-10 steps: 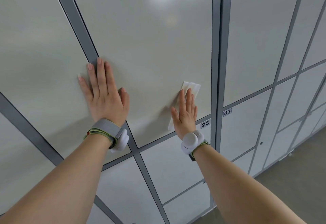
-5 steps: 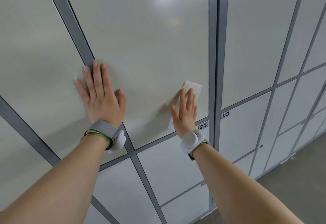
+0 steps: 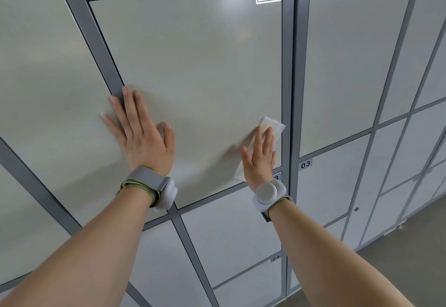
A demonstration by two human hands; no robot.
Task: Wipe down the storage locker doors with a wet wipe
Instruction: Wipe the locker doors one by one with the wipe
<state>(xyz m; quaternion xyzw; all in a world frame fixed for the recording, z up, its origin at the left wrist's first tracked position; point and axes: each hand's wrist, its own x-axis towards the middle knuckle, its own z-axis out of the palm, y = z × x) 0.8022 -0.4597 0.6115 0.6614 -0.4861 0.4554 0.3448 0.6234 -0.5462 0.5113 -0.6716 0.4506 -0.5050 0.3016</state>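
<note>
Wipe [image 3: 272, 125] pressed flat on door 22 [image 3: 193, 65], under the right hand [image 3: 259, 159].

The white wipe lies on the door, close to its lower right corner. The right hand lies flat on it with straight fingers, not curled round it. One end of the wipe pokes out past the fingertips, and a bit more shows below the thumb. Just right of this hand runs a grey bar [image 3: 288, 77], and past that is door 02 [image 3: 350, 65]. The left hand [image 3: 142, 142] is well to the left of the wipe. It is flat too, with straight fingers, and holds nothing. It rests on the door's left edge, and its fingertips lie across the slanted bar [image 3: 96, 41]. Each wrist wears a band: left band [image 3: 147, 181], right band [image 3: 268, 192]. Far down to the right is the floor [image 3: 410, 270].
</note>
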